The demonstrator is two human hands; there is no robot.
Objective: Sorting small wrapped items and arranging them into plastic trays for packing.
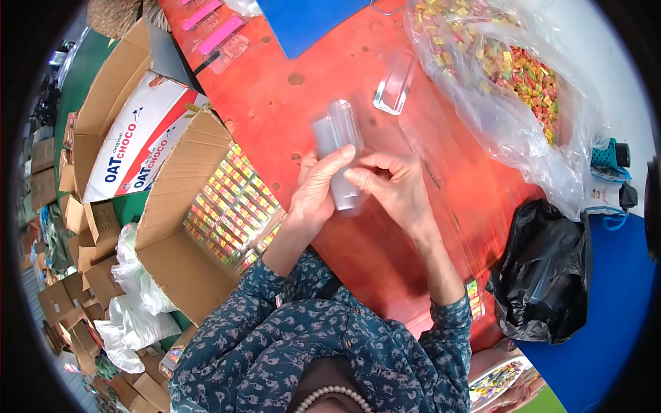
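Note:
Over the red table [330, 69] I hold a long piece of clear plastic packaging [342, 131], which looks like a see-through box or a stack of sleeves. My left hand [318, 186] grips its left side, the thumb lying across the front. At its right edge, the thumb and forefinger of my right hand [398, 187] are pinched together on the plastic; the exact spot is hard to make out. Farther off, a clear rectangular plastic tray [395, 84] lies by itself on the table.
An open cardboard box [180, 237] at left holds rows of packed small colourful pieces. Behind it stands another carton [103, 124]. A big clear bag [468, 89] of small wrapped pieces sits at far right, a black plastic bag [540, 275] nearer. Pink-lidded cases [220, 34] lie at the back.

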